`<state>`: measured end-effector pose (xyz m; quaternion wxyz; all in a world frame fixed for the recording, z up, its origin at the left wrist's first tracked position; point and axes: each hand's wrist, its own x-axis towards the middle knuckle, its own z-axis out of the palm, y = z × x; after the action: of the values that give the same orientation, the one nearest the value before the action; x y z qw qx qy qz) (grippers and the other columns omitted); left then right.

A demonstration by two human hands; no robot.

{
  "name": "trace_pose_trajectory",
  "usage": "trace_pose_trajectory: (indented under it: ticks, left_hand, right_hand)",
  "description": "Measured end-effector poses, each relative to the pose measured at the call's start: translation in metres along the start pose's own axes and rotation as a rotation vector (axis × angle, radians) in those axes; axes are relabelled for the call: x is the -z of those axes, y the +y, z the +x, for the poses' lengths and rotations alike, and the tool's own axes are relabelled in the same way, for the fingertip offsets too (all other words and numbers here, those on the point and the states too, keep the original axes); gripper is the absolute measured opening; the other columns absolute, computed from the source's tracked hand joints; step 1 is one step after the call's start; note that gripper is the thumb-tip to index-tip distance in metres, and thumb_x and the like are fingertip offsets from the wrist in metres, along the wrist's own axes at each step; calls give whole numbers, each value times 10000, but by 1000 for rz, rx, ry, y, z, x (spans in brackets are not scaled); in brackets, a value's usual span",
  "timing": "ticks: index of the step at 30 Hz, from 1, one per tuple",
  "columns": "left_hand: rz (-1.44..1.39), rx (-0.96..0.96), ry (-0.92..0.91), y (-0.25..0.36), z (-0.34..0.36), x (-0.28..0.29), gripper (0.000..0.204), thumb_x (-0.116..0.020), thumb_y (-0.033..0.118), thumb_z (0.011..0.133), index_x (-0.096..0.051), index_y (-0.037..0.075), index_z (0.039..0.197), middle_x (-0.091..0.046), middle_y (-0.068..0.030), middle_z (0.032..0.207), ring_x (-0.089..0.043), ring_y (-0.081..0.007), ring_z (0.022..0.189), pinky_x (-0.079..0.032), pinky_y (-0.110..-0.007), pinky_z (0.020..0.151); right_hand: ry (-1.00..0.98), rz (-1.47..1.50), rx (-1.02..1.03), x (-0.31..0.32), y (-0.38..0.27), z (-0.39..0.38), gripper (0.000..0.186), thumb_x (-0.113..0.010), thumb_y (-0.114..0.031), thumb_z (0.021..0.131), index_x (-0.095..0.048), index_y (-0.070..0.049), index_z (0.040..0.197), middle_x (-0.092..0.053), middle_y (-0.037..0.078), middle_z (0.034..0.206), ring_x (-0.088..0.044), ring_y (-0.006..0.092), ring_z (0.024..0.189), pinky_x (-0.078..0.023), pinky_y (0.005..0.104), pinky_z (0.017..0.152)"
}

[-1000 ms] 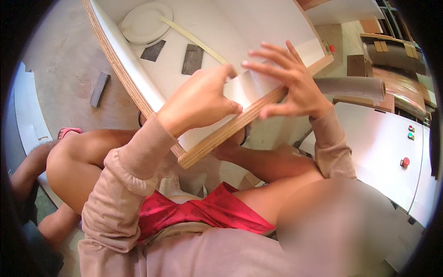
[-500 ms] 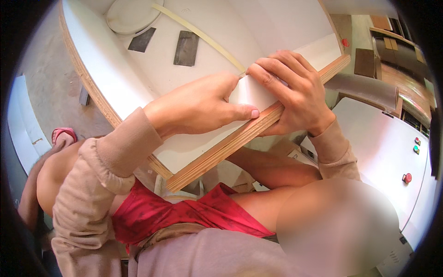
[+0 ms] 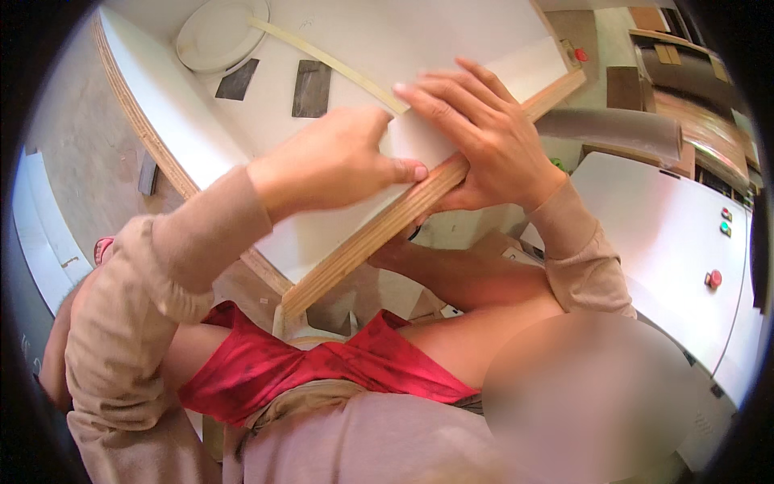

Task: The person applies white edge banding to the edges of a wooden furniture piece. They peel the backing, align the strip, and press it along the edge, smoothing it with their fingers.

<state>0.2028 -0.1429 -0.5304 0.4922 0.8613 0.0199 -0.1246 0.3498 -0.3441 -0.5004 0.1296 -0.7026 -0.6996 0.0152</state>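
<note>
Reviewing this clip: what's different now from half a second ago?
The right hand has straightened its fingers, which were curled over the plywood edge, and raised them; its thumb is on the edge's outer side. The view has shifted slightly. Unchanged: the left hand keeps its thumb at the edge; inside the white box, the round disc, yellow strip and dark pieces lie as before.

The plywood edge (image 3: 363, 242) is striped in tan and brown; the open box (image 3: 363, 40), white inside; the shorts (image 3: 266, 367), red with dark mottling.
</note>
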Motion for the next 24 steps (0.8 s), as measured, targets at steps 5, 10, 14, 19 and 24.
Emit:
trace_pose_trajectory:
  ticks: [5,10,14,19,24]
  left_hand:
    - [-78,-21,-93,0,13,8,666,-734,470,1029,-620,-83,1381,-723,-335,1238,-718,-403,1189,-556,-458,1002]
    - [-185,-3,-223,1,36,11,646,-648,480,1100,-582,-33,1486,-742,-249,1245,-717,-261,1136,-561,-400,979]
    - [-356,-40,-205,3,49,2,607,-659,440,1094,-605,-64,1427,-750,-263,1179,-731,-313,1103,-558,-432,973]
    - [-212,-113,-127,6,53,-3,610,-701,420,1063,-605,-81,1396,-713,-325,1190,-707,-410,1132,-547,-469,968]
    - [-272,-72,-81,11,51,-4,514,-717,312,1039,-598,-152,1228,-699,-390,1051,-687,-549,1054,-544,-547,903]
  right_hand:
    - [11,-73,-169,49,15,-19,1485,-829,-901,575,-329,-103,1723,-370,151,1678,-372,396,1545,-327,579,1294]
    - [-54,-86,-38,41,47,-10,1332,-853,-863,619,-463,-94,1634,-536,169,1528,-507,373,1454,-348,585,1288]
    - [-55,-28,37,27,60,-7,1153,-850,-862,624,-628,-44,1405,-677,150,1275,-658,365,1222,-472,553,1181]
    - [10,6,65,18,69,-4,1051,-860,-875,575,-675,-39,1185,-710,115,1100,-673,331,1011,-564,465,937]
    - [65,-10,63,13,71,-5,1054,-861,-884,542,-682,-40,1146,-708,108,1053,-673,327,952,-575,453,896]
